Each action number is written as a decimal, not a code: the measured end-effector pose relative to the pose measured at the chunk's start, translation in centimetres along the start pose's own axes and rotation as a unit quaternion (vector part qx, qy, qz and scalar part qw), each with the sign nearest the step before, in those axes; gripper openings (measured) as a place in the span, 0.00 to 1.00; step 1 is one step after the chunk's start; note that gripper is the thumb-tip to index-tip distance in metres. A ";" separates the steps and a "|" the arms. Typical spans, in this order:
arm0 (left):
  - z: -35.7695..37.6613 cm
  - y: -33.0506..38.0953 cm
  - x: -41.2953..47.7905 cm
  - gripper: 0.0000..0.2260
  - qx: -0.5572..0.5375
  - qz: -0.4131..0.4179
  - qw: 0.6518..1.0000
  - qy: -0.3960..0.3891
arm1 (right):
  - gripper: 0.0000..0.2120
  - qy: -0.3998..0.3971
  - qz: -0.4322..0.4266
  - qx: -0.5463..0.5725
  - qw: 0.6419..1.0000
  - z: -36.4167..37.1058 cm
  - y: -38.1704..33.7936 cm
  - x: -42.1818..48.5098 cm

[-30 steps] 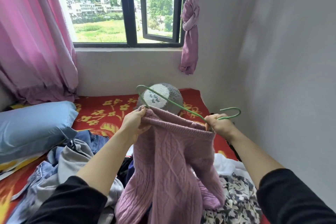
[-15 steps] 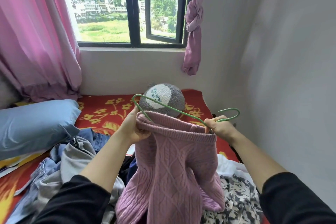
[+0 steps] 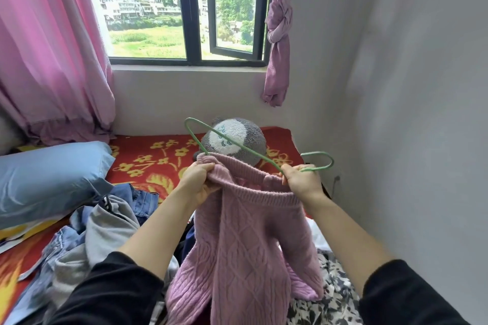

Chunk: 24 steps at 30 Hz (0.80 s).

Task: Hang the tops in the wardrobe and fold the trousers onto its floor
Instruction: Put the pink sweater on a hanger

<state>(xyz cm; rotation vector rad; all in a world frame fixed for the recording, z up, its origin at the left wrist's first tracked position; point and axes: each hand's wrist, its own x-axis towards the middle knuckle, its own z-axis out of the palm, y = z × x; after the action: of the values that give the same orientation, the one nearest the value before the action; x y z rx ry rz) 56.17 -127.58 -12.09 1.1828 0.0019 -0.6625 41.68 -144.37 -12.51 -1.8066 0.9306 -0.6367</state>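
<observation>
**Both hands gripping sweater and hanger above the bed**

Grip: left hand has its fingers curled round the bunched ribbed edge of the pink cable-knit sweater. Right hand is closed on the other end of that edge and on the green wire hanger near its hook. The hook juts out past the right hand toward 3 o'clock.

Hanger: one bare wire arm runs from the right hand up toward 11 o'clock, and its rounded end stands above the left hand. The wire dips into the ribbed opening beside the left hand. How far it goes inside the knit cannot be told.

Sweater: held up at centre frame, its body and one sleeve hanging toward 6 o'clock.

Surroundings:
- Grey-and-white plush toy directly behind the hanger, toward 12 o'clock, on the red floral bedspread.
- Blue pillow at 9 o'clock.
- Loose heap under the forearms: grey garment and denim at 8 o'clock, black-and-white patterned fabric at 5 o'clock. The hanging sweater hides the middle of the heap.
- Window at 12 o'clock, one pane swung outward, with a pink curtain at 10 o'clock and a knotted curtain at 1 o'clock.
- Plain wall close on the 3 o'clock side.
</observation>
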 end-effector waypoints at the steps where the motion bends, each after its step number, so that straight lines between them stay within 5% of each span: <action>1: -0.2 0.2 0.2 0.08 -0.024 -0.016 1.000 0.000 | 0.21 -0.020 0.008 -0.017 1.000 0.2 0.9 -0.6; 5: -2.2 1.1 0.3 0.10 -0.086 -0.097 0.991 -0.018 | 0.22 -0.085 0.022 -0.066 0.994 -1.4 3.8 -1.8; 10: -3.2 1.8 0.4 0.35 -0.086 -0.153 0.983 -0.064 | 0.20 -0.106 -0.010 -0.088 0.990 -2.8 2.5 -1.4; 13: -3.6 2.3 0.7 0.38 -0.033 -0.177 0.981 -0.068 | 0.18 -0.102 -0.022 -0.110 0.988 -3.4 1.8 -1.8; 24: -4.1 2.7 -0.1 0.05 0.021 -0.168 0.984 -0.051 | 0.14 -0.117 -0.044 -0.221 0.967 -5.1 2.5 -2.4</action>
<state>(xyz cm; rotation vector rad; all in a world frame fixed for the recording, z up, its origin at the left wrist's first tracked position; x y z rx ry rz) 58.80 -123.44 -11.39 1.1993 0.1038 -1.0235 35.65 -145.62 -12.85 -2.2719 0.8807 -0.2696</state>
